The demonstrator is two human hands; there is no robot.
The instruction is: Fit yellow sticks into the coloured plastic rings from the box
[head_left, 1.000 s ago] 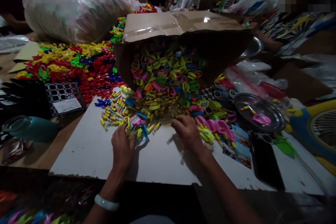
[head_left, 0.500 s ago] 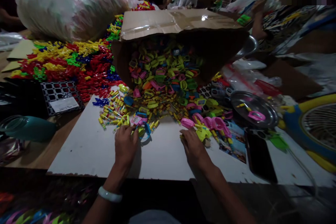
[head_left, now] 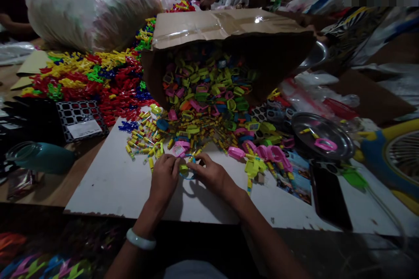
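Note:
My left hand [head_left: 165, 177] is closed on a small blue and yellow-green plastic toy watch [head_left: 187, 176], low over the white board [head_left: 108, 183]. From the right, my right hand [head_left: 209, 173] pinches the blue part of the same toy watch; the fingertips partly hide it. Just beyond the hands lie a pink toy watch [head_left: 181, 148] and many small yellow-capped tubes [head_left: 140, 135]. To the right on the board sit yellow-green toy watch pieces [head_left: 254, 166] with a yellow tube beside them, near several pink ones [head_left: 276, 157].
A tipped cardboard box [head_left: 229, 24] spills toy watches towards me. Left are red and yellow plastic pieces [head_left: 108, 83], a big plastic bag [head_left: 88, 8] and a teal jar [head_left: 49, 159]. Right are a metal dish [head_left: 343, 150], phone [head_left: 331, 196] and fan [head_left: 399, 152]. People sit behind.
My right hand has moved left from the yellow-green pieces to the toy watch in my left hand. A yellow tube now lies below those pieces. The view has shifted slightly.

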